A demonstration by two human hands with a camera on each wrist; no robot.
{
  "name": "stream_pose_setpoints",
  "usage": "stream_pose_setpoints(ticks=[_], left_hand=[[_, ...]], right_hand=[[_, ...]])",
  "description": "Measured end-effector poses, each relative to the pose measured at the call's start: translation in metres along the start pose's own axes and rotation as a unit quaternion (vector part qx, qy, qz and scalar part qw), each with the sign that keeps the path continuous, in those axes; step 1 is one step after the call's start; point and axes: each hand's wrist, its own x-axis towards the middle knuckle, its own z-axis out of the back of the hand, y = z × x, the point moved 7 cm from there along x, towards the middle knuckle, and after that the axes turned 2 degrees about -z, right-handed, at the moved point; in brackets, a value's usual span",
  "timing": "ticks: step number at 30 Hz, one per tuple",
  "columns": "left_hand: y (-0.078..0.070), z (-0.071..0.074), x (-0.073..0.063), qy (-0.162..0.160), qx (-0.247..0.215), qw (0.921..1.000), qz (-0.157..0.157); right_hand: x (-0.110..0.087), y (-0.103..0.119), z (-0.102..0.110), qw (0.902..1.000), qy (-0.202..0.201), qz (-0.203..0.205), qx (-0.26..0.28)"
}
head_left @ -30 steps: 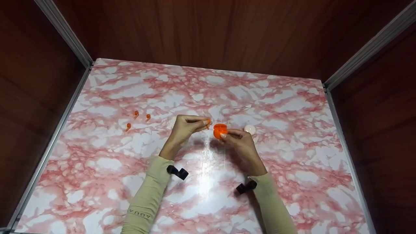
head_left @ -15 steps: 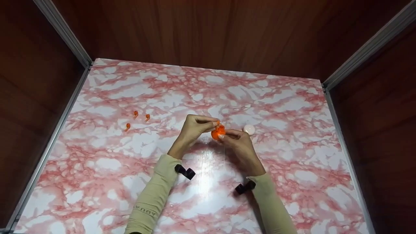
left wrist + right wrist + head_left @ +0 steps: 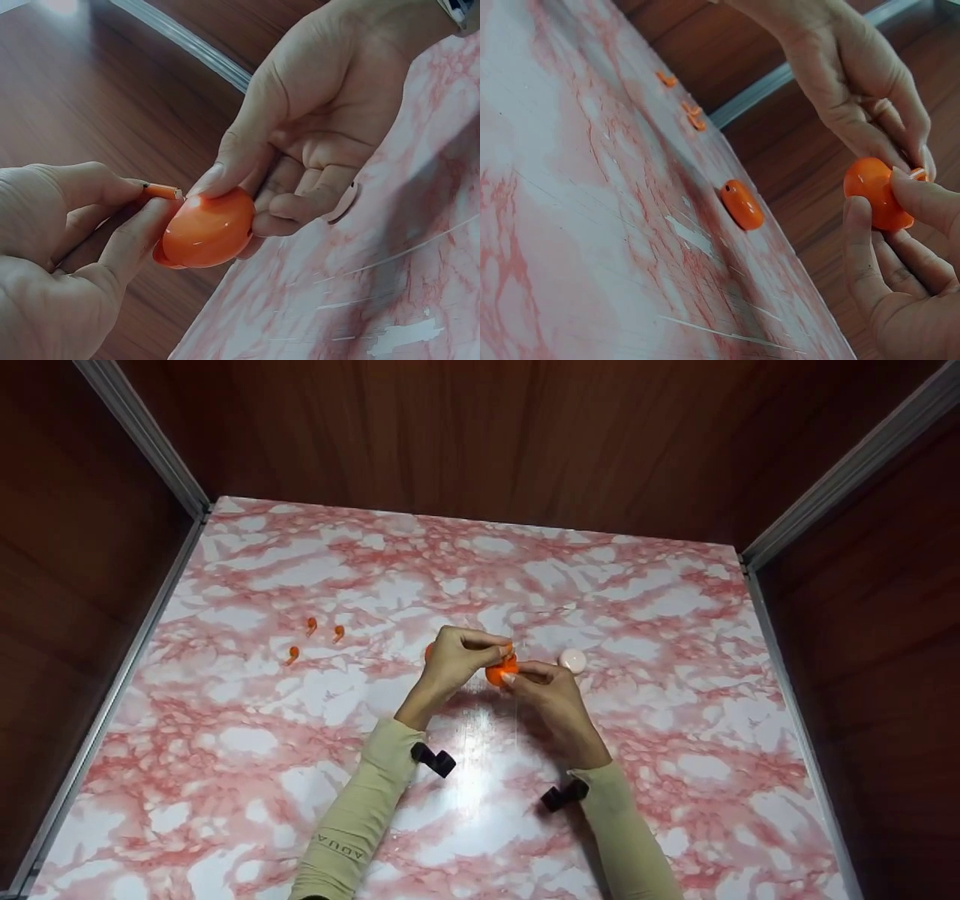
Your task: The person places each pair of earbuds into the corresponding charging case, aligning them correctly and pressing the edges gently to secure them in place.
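My right hand (image 3: 553,690) holds an orange earbud case (image 3: 210,231) between thumb and fingers, above the table. Its lid stands open in the head view. From the left, my left hand (image 3: 452,666) pinches an orange earbud (image 3: 160,190) by thumb and fingertips, right at the case's opening. The earbud's stem pokes out past the fingertips in the left wrist view; its head is hidden by the fingers. A second orange case (image 3: 742,205) lies closed on the table, mostly covered by my left hand in the head view.
Three loose orange earbuds (image 3: 292,655) lie on the left of the marbled table (image 3: 247,739). A pale round case (image 3: 572,661) sits just beyond my right hand. Brown wooden panels (image 3: 480,442) enclose the table's back and sides.
My left hand has moved right with the earbud and brought it to the case. The right hand has shifted slightly left. The second case now peeks out behind my left hand.
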Motion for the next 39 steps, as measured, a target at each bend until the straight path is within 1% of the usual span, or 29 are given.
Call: stream_pose_setpoints(ticks=[3,7,12,19,23,27,30,36,39], left_hand=[[-0.0004,-0.0007,-0.0012,0.002,0.015,0.9998,-0.011],[-0.0017,-0.0011,-0.0025,-0.002,0.051,0.9984,-0.022],[-0.0053,-0.0033,-0.0033,-0.005,0.092,0.9946,-0.048],[-0.0057,-0.0053,-0.0054,-0.011,0.129,0.9887,-0.076],[-0.0052,-0.0061,-0.0055,0.001,0.145,0.9866,-0.075],[-0.0052,-0.0068,-0.0054,0.013,0.154,0.9857,-0.067],[-0.0038,-0.0083,-0.0058,0.02,0.168,0.9835,-0.064],[-0.0024,-0.0099,-0.0092,0.017,0.212,0.9745,-0.07],[-0.0034,-0.0098,-0.0101,0.015,0.223,0.9717,-0.077]], right_hand=[[-0.001,0.0,-0.0002,1.0,-0.001,0.001,0.002],[-0.0014,-0.0006,-0.0001,1.0,-0.001,0.001,0.007],[-0.0001,-0.0025,0.0008,0.9997,-0.006,-0.002,0.022],[-0.0005,-0.0026,0.0001,0.9994,-0.004,0.0,0.036],[-0.0003,-0.0029,0.0009,0.9997,-0.006,0.0,0.023],[-0.0009,-0.0035,0.0013,0.9997,-0.011,-0.005,0.022],[-0.0011,-0.0032,0.0012,0.9997,-0.015,-0.006,0.021],[-0.0005,-0.001,0.0012,0.9998,-0.016,0.009,0.011],[-0.0009,-0.0002,0.0007,0.9997,-0.011,0.015,0.016]])
